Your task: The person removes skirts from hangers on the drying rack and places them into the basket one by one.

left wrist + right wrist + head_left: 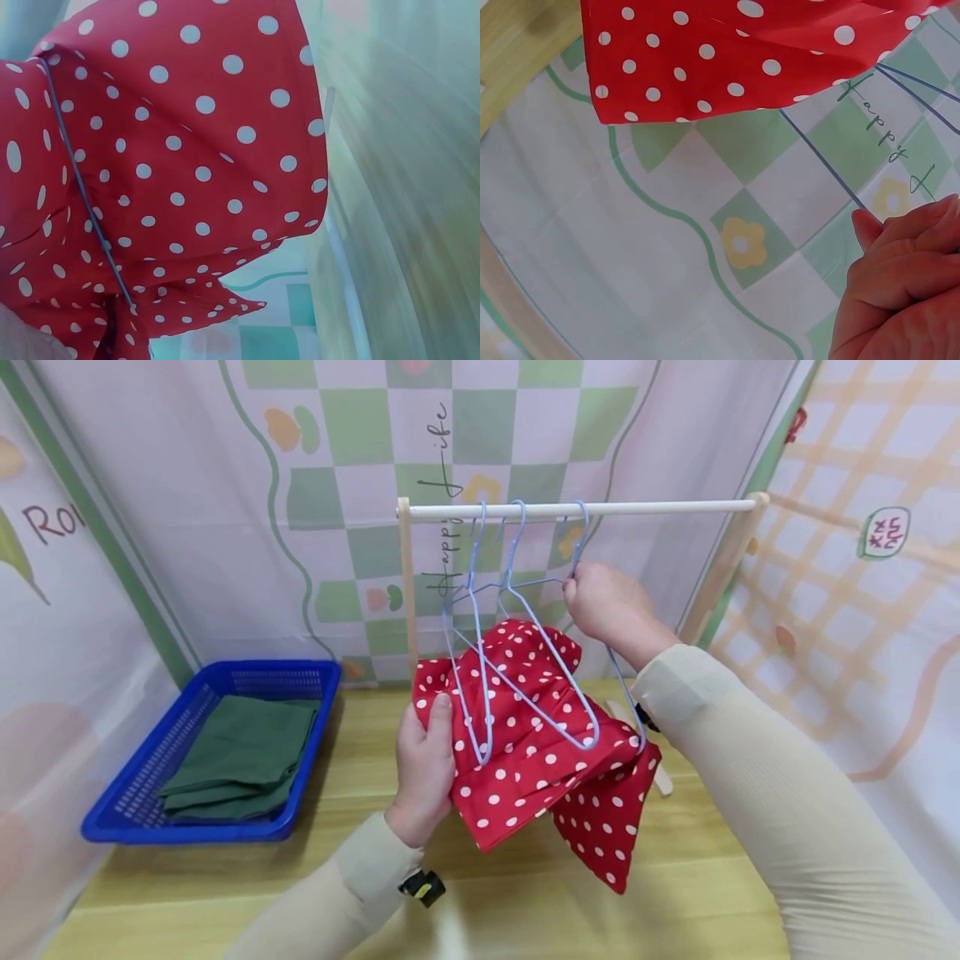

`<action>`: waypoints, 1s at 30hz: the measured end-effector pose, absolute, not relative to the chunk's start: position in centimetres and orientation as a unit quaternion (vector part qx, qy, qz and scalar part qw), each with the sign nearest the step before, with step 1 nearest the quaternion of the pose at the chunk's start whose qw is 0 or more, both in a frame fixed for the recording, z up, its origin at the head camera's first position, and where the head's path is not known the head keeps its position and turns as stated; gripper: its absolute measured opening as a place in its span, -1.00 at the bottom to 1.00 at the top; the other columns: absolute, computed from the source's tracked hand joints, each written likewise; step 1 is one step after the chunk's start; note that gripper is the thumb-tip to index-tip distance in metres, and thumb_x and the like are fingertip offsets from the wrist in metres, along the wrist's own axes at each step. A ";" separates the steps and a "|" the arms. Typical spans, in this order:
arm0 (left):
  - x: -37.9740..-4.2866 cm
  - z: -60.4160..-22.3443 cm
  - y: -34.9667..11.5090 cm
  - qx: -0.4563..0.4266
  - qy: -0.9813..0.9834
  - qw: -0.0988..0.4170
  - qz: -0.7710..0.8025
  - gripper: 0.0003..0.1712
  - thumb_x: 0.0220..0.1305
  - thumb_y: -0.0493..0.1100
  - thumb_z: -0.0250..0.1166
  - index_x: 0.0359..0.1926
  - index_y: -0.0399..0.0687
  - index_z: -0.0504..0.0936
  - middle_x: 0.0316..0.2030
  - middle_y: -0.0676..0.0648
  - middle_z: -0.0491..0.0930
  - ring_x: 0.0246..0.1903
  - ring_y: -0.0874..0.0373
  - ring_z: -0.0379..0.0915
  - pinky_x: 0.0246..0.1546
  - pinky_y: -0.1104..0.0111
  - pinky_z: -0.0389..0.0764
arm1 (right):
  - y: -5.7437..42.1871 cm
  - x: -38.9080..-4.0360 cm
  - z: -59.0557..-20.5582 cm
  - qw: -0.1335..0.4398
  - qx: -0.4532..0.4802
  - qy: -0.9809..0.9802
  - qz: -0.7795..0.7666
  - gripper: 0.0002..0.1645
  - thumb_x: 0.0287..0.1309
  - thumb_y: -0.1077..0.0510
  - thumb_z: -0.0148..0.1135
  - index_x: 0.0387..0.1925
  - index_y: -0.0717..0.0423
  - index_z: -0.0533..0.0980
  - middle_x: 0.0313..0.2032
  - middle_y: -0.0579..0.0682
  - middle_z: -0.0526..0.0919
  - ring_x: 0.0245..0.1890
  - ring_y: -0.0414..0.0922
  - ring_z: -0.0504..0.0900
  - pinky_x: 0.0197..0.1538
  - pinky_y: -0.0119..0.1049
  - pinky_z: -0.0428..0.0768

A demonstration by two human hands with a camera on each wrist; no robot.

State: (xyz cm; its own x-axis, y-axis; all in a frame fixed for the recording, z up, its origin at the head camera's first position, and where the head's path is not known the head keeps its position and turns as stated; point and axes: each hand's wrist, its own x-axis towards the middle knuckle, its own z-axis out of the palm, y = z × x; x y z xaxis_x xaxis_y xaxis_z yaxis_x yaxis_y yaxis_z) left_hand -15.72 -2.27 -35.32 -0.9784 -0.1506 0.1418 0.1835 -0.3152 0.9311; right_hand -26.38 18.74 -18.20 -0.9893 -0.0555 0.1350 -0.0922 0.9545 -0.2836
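Note:
A red cloth with white polka dots [517, 777] hangs in folds on a light-blue hanger. My right hand [611, 606] grips that hanger just below its hook, which meets the white rod. In the right wrist view the curled fingers [907, 262] close round the hanger wire [825, 165]. My left hand [426, 764] pinches the cloth's left side, thumb in front and the other fingers hidden behind. Two more light-blue hangers, a left one [487, 693] and a middle one [558, 656], hang from the rod in front of the cloth.
The white rod [675, 507] runs between wooden posts [408, 585] over a wood-grain table [360, 893]. At left, a blue basket [93, 822] contains folded dark green cloth [240, 747]. Patterned curtains [352, 427] surround the table. A pale wooden foot [662, 781] shows behind the red cloth.

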 end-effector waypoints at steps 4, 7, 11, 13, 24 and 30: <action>-15.2 -35.3 -2.4 -0.013 -0.580 0.110 -0.807 -0.32 0.49 0.22 0.25 0.42 0.01 0.31 0.20 -0.01 0.55 0.14 0.07 0.62 0.04 0.17 0.73 | 18.7 -26.4 -18.2 0.063 0.039 -0.986 0.148 -0.56 0.62 -0.05 -0.18 0.01 0.19 0.50 -0.38 0.12 0.49 -0.38 0.06 0.50 -0.31 -0.12 0.51; -14.7 -35.2 -2.5 -0.022 -0.578 0.120 -0.807 -0.32 0.49 0.22 0.24 0.42 0.01 0.29 0.20 -0.01 0.54 0.16 0.06 0.61 0.06 0.17 0.73 | 18.6 -26.4 -18.2 0.062 0.040 -0.986 0.150 -0.56 0.62 -0.05 -0.18 0.02 0.18 0.49 -0.38 0.12 0.49 -0.39 0.05 0.49 -0.32 -0.13 0.50; -14.0 -35.0 -2.5 -0.036 -0.571 0.135 -0.809 -0.36 0.53 0.16 0.22 0.42 -0.02 0.28 0.21 -0.02 0.54 0.16 0.03 0.61 0.05 0.18 0.73 | 18.5 -26.3 -18.1 0.055 0.037 -0.986 0.154 -0.55 0.63 -0.06 -0.19 0.05 0.18 0.49 -0.36 0.12 0.49 -0.36 0.05 0.50 -0.30 -0.12 0.50; -13.7 -34.8 -2.5 -0.040 -0.569 0.142 -0.809 -0.39 0.54 0.14 0.22 0.41 -0.01 0.28 0.20 -0.02 0.55 0.16 0.04 0.62 0.04 0.19 0.74 | 18.5 -26.3 -18.1 0.052 0.035 -0.986 0.153 -0.55 0.63 -0.06 -0.20 0.04 0.18 0.49 -0.34 0.12 0.50 -0.35 0.06 0.50 -0.29 -0.12 0.50; -12.3 -34.6 -2.8 -0.074 -0.563 0.196 -0.799 -0.54 0.60 0.03 0.16 0.33 -0.06 0.32 0.14 -0.07 0.58 0.09 -0.05 0.66 -0.01 0.18 0.76 | 18.6 -26.4 -18.0 0.036 0.018 -0.986 0.161 -0.54 0.63 -0.07 -0.18 0.10 0.18 0.47 -0.28 0.14 0.53 -0.29 0.08 0.54 -0.24 -0.09 0.53; -11.7 -34.4 -3.4 -0.092 -0.569 0.222 -0.787 -0.55 0.59 -0.03 0.17 0.32 -0.08 0.30 0.16 -0.04 0.57 0.12 -0.09 0.63 0.00 0.15 0.75 | 18.5 -26.4 -18.0 0.037 0.022 -0.986 0.163 -0.54 0.63 -0.07 -0.18 0.10 0.19 0.47 -0.28 0.15 0.53 -0.30 0.07 0.53 -0.25 -0.10 0.53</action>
State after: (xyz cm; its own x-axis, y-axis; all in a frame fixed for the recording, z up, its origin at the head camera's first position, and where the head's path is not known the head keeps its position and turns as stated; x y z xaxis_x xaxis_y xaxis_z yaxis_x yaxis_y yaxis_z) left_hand -11.71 -3.39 -34.37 -0.8845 -0.2447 0.3973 0.4540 -0.2550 0.8537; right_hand -26.38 18.48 -18.01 -0.9964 -0.0307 0.0794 -0.0546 0.9457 -0.3204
